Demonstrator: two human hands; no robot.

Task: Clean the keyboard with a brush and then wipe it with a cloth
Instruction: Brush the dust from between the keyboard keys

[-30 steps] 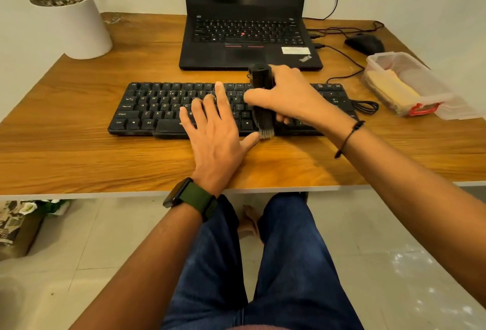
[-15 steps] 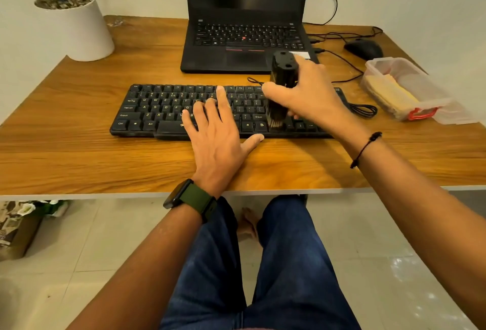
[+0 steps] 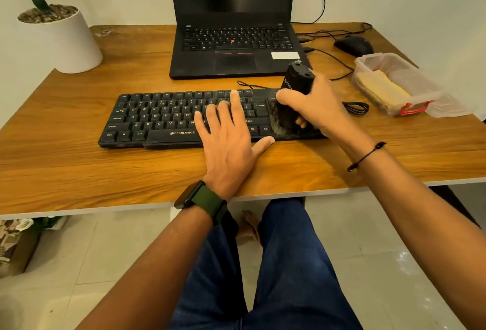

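We see a wooden table (image 3: 79, 161) with a pale front edge. A black keyboard (image 3: 163, 119) lies on it, under the flat fingers of our left hand (image 3: 228, 145), whose palm and thumb rest on the wood just in front of it. Beyond both hands an open black laptop (image 3: 234, 48) sits. Far to the left of the left hand a white plant pot (image 3: 68, 42) stands. To the right of our right hand (image 3: 313, 108) a clear plastic box (image 3: 402, 85) sits, with a black mouse (image 3: 353, 45) and cables (image 3: 355, 107) beyond and beside it.
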